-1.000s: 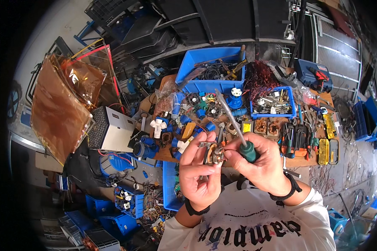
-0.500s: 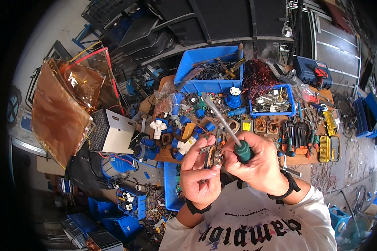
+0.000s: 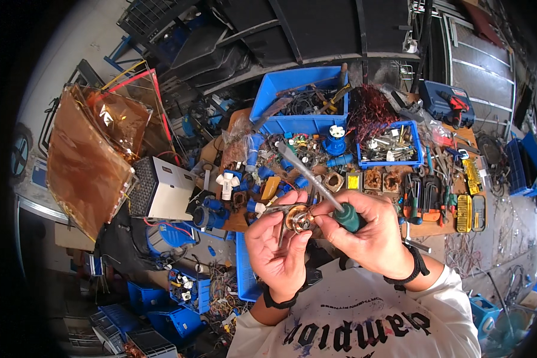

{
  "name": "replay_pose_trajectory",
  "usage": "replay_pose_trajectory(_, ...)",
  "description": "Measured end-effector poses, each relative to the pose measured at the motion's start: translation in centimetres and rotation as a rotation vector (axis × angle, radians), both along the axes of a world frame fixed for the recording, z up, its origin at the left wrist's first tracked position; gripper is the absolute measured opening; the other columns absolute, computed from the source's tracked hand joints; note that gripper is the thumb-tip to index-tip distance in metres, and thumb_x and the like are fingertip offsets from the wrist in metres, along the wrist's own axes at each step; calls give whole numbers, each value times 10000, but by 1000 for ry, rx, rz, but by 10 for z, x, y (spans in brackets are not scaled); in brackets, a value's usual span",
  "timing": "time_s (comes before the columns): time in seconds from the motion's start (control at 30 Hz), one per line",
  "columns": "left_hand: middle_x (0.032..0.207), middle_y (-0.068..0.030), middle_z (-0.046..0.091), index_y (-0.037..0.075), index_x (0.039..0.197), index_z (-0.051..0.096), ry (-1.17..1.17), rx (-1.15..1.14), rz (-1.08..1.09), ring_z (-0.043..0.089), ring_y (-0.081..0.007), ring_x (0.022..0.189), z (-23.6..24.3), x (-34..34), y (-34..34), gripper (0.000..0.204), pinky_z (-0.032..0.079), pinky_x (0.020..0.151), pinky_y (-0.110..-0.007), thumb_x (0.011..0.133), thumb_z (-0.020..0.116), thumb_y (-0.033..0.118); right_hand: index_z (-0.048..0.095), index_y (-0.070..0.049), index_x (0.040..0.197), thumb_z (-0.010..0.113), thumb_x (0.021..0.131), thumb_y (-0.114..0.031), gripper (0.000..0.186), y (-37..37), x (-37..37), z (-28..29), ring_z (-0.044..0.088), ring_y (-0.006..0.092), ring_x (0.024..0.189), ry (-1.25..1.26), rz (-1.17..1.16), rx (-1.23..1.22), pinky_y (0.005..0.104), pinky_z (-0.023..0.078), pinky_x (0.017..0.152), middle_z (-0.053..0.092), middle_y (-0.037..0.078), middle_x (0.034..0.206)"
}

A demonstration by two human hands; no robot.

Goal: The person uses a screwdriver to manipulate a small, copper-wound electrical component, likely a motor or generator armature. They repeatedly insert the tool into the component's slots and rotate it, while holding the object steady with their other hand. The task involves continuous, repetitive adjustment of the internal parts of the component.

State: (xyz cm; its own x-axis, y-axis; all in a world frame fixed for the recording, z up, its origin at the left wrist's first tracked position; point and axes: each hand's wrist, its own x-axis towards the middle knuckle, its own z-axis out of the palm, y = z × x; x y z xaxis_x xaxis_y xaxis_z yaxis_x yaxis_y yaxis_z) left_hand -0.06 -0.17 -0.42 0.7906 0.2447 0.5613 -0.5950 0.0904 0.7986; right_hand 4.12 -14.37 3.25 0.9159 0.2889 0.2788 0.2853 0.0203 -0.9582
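In my left hand [image 3: 278,255] sits a small metal part [image 3: 299,219] with a round, copper-coloured ring and a flat plate edge; its exact kind is unclear. The fingers and thumb close around it in front of my chest. My right hand [image 3: 373,235] wraps round the green handle of a screwdriver [image 3: 322,190], whose long shaft points up and left over the table. The right thumb and fingertip meet the right edge of the metal part. The screwdriver tip is clear of the part.
Ahead, the wooden table [image 3: 235,222] bears blue connectors and scattered parts. A large blue bin [image 3: 301,125] of tools and wires stands at the back, beside a smaller blue tray [image 3: 390,162] of metal pieces. Pliers and hex keys [image 3: 429,194] lie at the right.
The metal part has turned in my left hand, so its round copper-coloured face now shows. The screwdriver has shifted slightly left and down at its tip, still in my right hand.
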Motion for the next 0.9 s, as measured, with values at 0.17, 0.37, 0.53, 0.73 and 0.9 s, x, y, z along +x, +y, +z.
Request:
replay_pose_trajectory(0.17, 1248, -284, 484, 32, 1146, 383, -47, 118, 99, 523, -385, 1174, 2, 3, 0, 437, 474, 960, -423, 810, 631, -100, 655, -12, 876, 702, 786, -62, 114, 2, 1, -6, 621, 167, 616, -105, -28, 13, 278, 480, 563, 649, 90, 734)
replay_pose_trajectory(0.37, 1219, -287, 498, 32, 1107, 388, -151, 257, 184, 540, -391, 1150, -3, 6, -2, 426, 504, 923, -428, 795, 639, -114, 632, -2, 858, 702, 780, -53, 116, 0, 2, -8, 633, 215, 640, -213, -58, -36, 291, 481, 560, 652, 115, 787)
replay_pose_trajectory(0.53, 1196, -266, 507, 35, 1080, 387, -181, 331, 196, 549, -398, 1125, -4, 5, 0, 417, 509, 926, -434, 787, 648, -106, 626, 8, 848, 695, 756, -19, 118, -2, 1, -6, 650, 218, 704, -238, -55, -84, 304, 503, 628, 662, 119, 824)
replay_pose_trajectory(0.73, 1167, -269, 516, 29, 1082, 382, -164, 375, 191, 564, -401, 1103, -10, 1, 5, 414, 517, 911, -439, 791, 642, -109, 608, 5, 875, 699, 747, -32, 161, -3, 1, -6, 644, 243, 738, -270, -16, -164, 316, 504, 658, 647, 120, 833)
replay_pose_trajectory(0.9, 1157, -275, 519, 20, 1085, 382, -160, 440, 200, 568, -401, 1097, -13, -1, 8, 388, 518, 905, -431, 806, 619, -109, 585, -1, 925, 693, 760, -79, 212, -4, 1, -8, 620, 298, 740, -255, 7, -207, 353, 493, 651, 620, 137, 828)
